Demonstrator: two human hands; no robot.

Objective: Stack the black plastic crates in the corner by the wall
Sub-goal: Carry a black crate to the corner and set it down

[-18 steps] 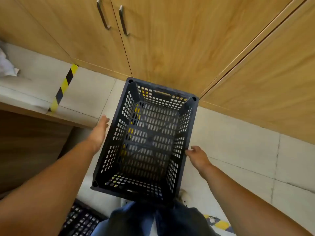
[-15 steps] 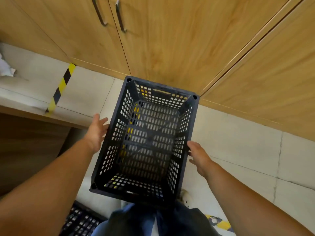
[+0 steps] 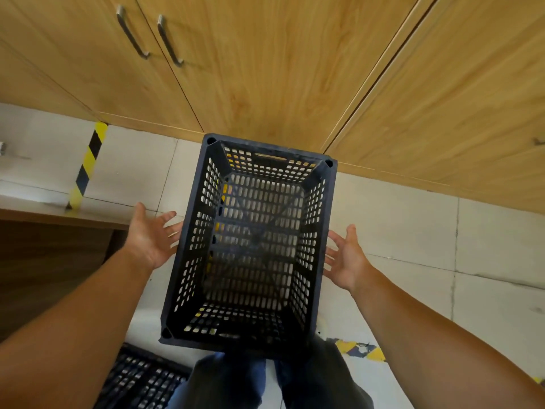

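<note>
A black perforated plastic crate [image 3: 250, 249] stands upright on the tiled floor, its far end against the wooden cabinet fronts. It looks tall, with more mesh showing through its bottom, so it may sit on other crates. My left hand [image 3: 150, 237] is open just left of the crate's long side, fingers spread and close to the wall. My right hand [image 3: 345, 258] is open just right of the crate, palm facing it, fingertips near the rim. Neither hand grips it. Part of another black crate [image 3: 141, 379] lies at the bottom left by my legs.
Wooden cabinet doors [image 3: 265, 69] with two metal handles [image 3: 168, 39] rise behind the crate. A dark wooden piece [image 3: 44, 261] stands at the left. Yellow-black tape [image 3: 88, 163] marks the floor at left, more tape [image 3: 359, 349] at lower right. White tiles stretch to the right.
Both hands have let go of the crate's sides and opened, moving slightly outward. The crate stays by the cabinets.
</note>
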